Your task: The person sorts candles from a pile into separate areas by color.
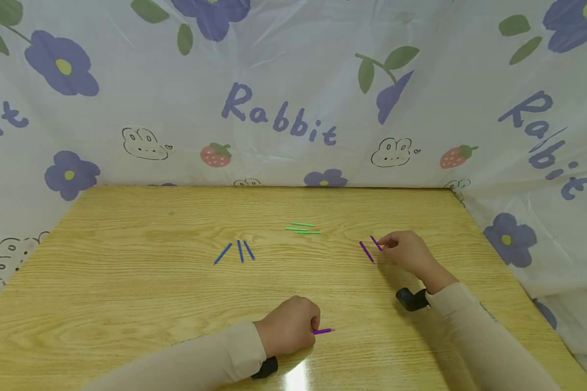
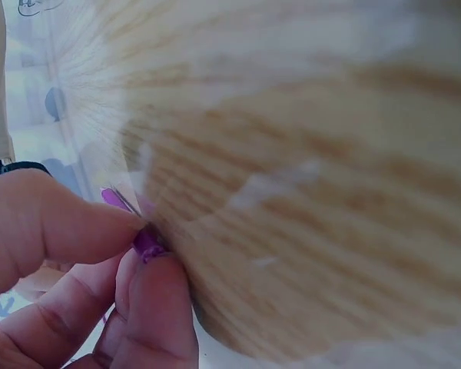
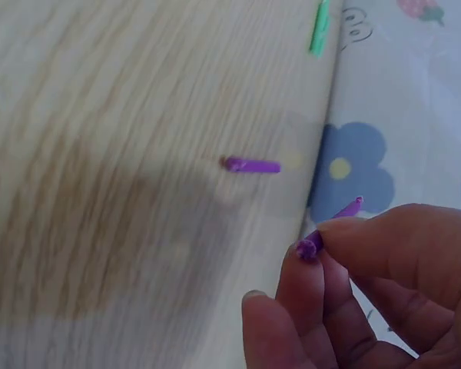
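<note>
Near the front of the table, my left hand (image 1: 289, 327) pinches a thin purple stick (image 1: 324, 330) between thumb and fingertips. In the left wrist view this purple stick (image 2: 147, 243) shows only in part, the rest hidden by the fingers. Farther back on the right, my right hand (image 1: 407, 252) pinches another purple stick (image 1: 375, 243) by thumb and forefinger. A third purple stick (image 1: 366, 252) lies on the table just left of it. In the right wrist view the held purple stick (image 3: 311, 244) slants upward, apart from the lying one (image 3: 253, 165).
Three blue sticks (image 1: 240, 251) lie left of centre on the wooden table (image 1: 127, 304). Three green sticks (image 1: 303, 224) lie close together at the back middle. A printed rabbit-and-flower sheet (image 1: 283, 65) hangs behind the table's back edge.
</note>
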Demonstrator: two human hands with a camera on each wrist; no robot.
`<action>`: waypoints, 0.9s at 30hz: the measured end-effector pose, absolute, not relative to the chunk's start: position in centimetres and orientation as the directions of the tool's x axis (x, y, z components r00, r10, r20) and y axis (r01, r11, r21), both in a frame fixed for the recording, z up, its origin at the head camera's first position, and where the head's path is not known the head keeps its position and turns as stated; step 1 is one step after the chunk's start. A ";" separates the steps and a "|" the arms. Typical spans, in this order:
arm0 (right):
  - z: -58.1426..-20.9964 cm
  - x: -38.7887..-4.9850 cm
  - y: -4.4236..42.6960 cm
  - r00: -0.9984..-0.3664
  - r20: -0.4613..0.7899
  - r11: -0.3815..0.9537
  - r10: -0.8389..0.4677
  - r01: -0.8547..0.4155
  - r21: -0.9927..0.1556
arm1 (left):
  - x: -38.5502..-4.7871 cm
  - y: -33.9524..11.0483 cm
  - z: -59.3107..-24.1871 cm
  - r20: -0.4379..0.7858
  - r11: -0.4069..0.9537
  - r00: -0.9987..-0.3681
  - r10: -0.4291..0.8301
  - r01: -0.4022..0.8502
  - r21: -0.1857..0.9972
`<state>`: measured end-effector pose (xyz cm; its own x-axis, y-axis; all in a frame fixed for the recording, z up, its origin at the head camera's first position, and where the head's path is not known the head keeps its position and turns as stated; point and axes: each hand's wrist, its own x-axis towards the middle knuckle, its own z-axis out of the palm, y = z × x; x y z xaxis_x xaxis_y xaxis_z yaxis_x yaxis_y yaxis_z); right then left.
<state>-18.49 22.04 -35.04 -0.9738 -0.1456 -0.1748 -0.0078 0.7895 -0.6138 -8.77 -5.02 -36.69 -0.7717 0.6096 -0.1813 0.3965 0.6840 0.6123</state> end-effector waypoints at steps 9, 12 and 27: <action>-35.7 -19.7 22.3 -0.963 -0.248 0.807 -0.106 0.062 -0.587 | -8.9 -4.9 -36.7 -0.174 0.678 -0.765 0.620 0.411 0.609; -36.2 -20.2 22.2 -0.961 -0.258 0.826 -0.096 0.068 -0.560 | -8.9 -4.9 -36.7 -0.173 0.681 -0.767 0.618 0.411 0.606; -36.6 -21.1 21.8 -0.962 -0.252 0.884 -0.105 0.026 -0.466 | -8.9 -4.8 -36.5 -0.187 0.694 -0.766 0.615 0.413 0.590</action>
